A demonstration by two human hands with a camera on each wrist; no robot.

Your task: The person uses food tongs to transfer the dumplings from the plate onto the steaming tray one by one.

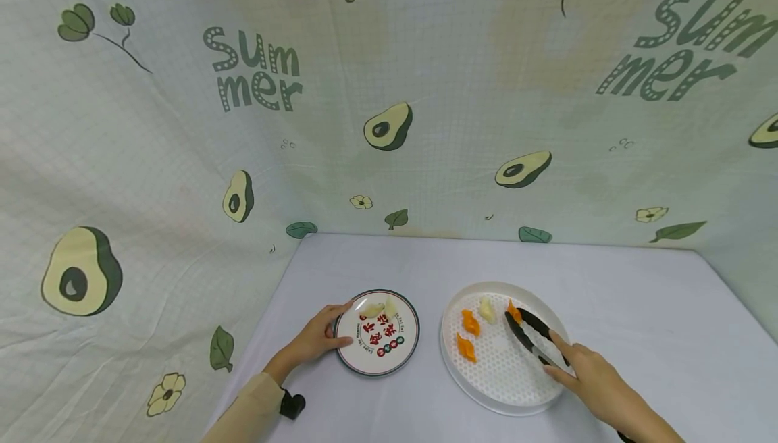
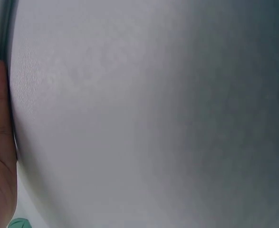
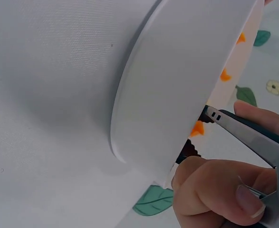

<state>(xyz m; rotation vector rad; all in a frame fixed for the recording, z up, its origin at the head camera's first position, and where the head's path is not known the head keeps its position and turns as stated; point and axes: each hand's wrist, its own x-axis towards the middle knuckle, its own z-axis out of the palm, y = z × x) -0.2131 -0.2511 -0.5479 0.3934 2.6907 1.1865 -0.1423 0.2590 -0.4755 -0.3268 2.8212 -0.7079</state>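
Observation:
My left hand [image 1: 319, 335] grips the left rim of a small round white plate [image 1: 365, 358] with red characters and a dark edge. On that plate lie two pale yellow, pinched-looking pieces [image 1: 372, 310]. My right hand [image 1: 586, 375] holds metal tongs [image 3: 244, 130] with black tips over the right side of a round white tray [image 1: 507, 379]. At the tong tips, between the two arms, is an orange piece [image 1: 514, 310]. Two more orange pieces [image 1: 471, 322] and a pale yellow piece [image 1: 487, 310] lie on the tray's left and back part.
A white cloth [image 1: 419, 402] covers the table under plate and tray. Behind and to the left hangs a pale curtain [image 1: 450, 58] printed with avocados and leaves. The tray's raised side wall [image 3: 172, 76] fills much of the right wrist view.

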